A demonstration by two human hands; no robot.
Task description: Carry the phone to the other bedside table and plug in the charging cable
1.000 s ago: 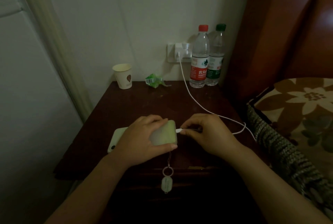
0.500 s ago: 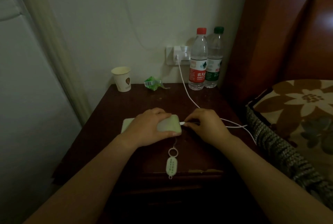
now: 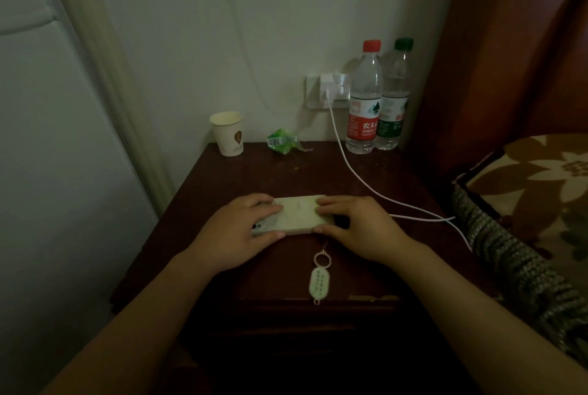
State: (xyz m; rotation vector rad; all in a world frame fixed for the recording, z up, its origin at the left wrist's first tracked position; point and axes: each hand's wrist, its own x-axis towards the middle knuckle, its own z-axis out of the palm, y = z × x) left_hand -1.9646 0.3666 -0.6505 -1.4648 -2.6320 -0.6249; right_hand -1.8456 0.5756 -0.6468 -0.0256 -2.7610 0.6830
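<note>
The phone, in a pale green case, lies flat on the dark wooden bedside table. My left hand holds its left end, and my right hand grips its right end, fingers on top and thumb at the near edge. A white charging cable runs from the wall charger across the table to the phone's right end, where my right hand hides the plug. A pale green charm on a strap lies in front of the phone.
At the back of the table stand a paper cup, a crumpled green wrapper and two water bottles. A patterned pillow and the bed lie to the right, beside the red headboard.
My right hand has moved from pinching the cable plug beside the phone to gripping the phone's right end. My left hand slid to the phone's left end.
</note>
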